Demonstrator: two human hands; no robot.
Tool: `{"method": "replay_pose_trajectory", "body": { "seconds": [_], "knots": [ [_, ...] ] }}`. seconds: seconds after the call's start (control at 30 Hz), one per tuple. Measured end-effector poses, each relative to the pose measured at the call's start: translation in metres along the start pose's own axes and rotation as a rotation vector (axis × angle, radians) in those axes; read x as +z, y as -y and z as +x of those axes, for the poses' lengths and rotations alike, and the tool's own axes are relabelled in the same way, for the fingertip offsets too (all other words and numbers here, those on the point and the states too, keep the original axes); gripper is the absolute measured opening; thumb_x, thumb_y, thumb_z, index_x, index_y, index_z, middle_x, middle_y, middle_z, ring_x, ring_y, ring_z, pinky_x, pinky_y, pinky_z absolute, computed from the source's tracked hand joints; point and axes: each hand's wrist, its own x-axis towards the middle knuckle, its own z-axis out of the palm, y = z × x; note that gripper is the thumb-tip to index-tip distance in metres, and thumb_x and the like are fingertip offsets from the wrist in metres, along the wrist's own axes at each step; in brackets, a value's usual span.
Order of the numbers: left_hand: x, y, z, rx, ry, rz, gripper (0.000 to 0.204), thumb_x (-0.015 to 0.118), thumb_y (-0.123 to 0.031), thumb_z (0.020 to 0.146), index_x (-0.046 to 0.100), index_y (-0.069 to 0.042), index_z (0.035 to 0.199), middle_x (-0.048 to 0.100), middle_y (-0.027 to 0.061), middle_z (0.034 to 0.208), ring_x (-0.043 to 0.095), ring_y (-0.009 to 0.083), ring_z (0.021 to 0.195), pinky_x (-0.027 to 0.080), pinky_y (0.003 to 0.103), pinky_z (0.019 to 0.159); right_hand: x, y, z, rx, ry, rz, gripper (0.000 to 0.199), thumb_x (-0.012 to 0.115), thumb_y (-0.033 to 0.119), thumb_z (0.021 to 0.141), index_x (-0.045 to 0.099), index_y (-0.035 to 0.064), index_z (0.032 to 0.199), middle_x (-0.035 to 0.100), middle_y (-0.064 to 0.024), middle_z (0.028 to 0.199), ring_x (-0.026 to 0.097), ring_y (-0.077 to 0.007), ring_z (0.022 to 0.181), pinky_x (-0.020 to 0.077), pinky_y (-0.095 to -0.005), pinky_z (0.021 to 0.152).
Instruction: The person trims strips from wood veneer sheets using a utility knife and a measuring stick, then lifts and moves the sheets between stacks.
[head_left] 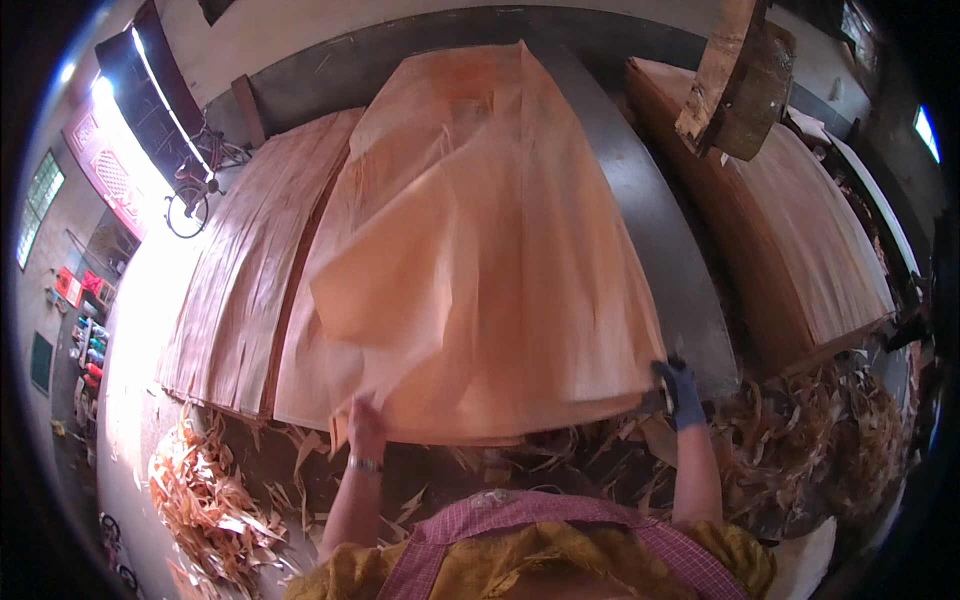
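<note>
A pink checked apron (pixel 570 508) with wide straps (pixel 415 568) crosses a mustard-yellow top (pixel 520 552) at the bottom of the frame; a slim band (pixel 366 463) circles the left wrist at lower left, a blue-and-black glove (pixel 686 398) appears at right.

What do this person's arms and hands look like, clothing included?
The left hand is bare, with a shiny metallic-looking band at the wrist. The right hand wears a blue glove, darker toward its tips. Both forearms are bare below mustard-yellow fabric sleeves.
</note>
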Motion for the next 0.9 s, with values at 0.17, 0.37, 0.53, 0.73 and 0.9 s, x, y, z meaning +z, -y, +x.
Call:
{"method": "replay_pose_trajectory", "body": {
  "seconds": [0.17, 0.37, 0.53, 0.73, 0.9],
  "knots": [
    [0.133, 0.055, 0.070, 0.080, -0.256, 0.046, 0.017, 0.055, -0.028, 0.098, 0.062, -0.013, 0.093, 0.052, -0.0049, 0.072, 0.051, 0.0068, 0.063, 0.050, 0.026, 0.062, 0.001, 0.077, 0.102, -0.082, 0.021, -0.078, 0.034, 0.075, 0.030, 0.078, 0.067, 0.0051, 0.100, 0.060, -0.0024, 0.078, 0.054, -0.0145, 0.058, 0.0428, -0.0301, 0.051],
    [0.149, 0.112, 0.016, 0.151, -0.463, 0.104, 0.013, 0.053, -0.020, 0.097, 0.060, -0.010, 0.098, 0.059, 0.0001, 0.080, 0.060, 0.0165, 0.075, 0.052, 0.035, 0.065, -0.092, 0.041, 0.144, 0.068, 0.033, -0.141, 0.040, 0.075, 0.032, 0.079, 0.065, 0.0038, 0.106, 0.065, -0.0056, 0.090, 0.059, -0.0162, 0.069, 0.0466, -0.0316, 0.056],
    [0.110, 0.142, -0.123, 0.078, -0.530, 0.033, 0.022, 0.050, -0.016, 0.098, 0.056, -0.006, 0.116, 0.061, 0.0033, 0.100, 0.060, 0.0197, 0.092, 0.049, 0.033, 0.096, -0.215, -0.085, 0.058, 0.008, -0.100, -0.066, 0.052, 0.075, 0.011, 0.081, 0.055, -0.0059, 0.125, 0.063, -0.0087, 0.110, 0.060, -0.0183, 0.097, 0.0515, -0.0336, 0.079],
    [0.087, 0.166, -0.124, 0.057, -0.610, 0.177, 0.013, 0.055, -0.015, 0.096, 0.063, -0.006, 0.102, 0.059, 0.0022, 0.088, 0.057, 0.0137, 0.082, 0.052, 0.029, 0.075, -0.229, -0.095, 0.042, 0.053, -0.049, 0.030, 0.033, 0.069, 0.013, 0.085, 0.062, -0.0008, 0.113, 0.062, -0.0045, 0.097, 0.057, -0.0165, 0.078, 0.0486, -0.0321, 0.064],
    [0.153, 0.161, 0.007, 0.251, -0.622, 0.289, 0.018, 0.066, -0.015, 0.091, 0.067, -0.002, 0.103, 0.057, -0.0033, 0.076, 0.052, 0.0104, 0.063, 0.042, 0.026, 0.051, -0.168, -0.029, 0.144, 0.004, 0.110, 0.034, 0.036, 0.066, 0.028, 0.088, 0.063, 0.0014, 0.113, 0.061, -0.0040, 0.092, 0.056, -0.0159, 0.077, 0.0483, -0.0316, 0.064]
  ]
}}
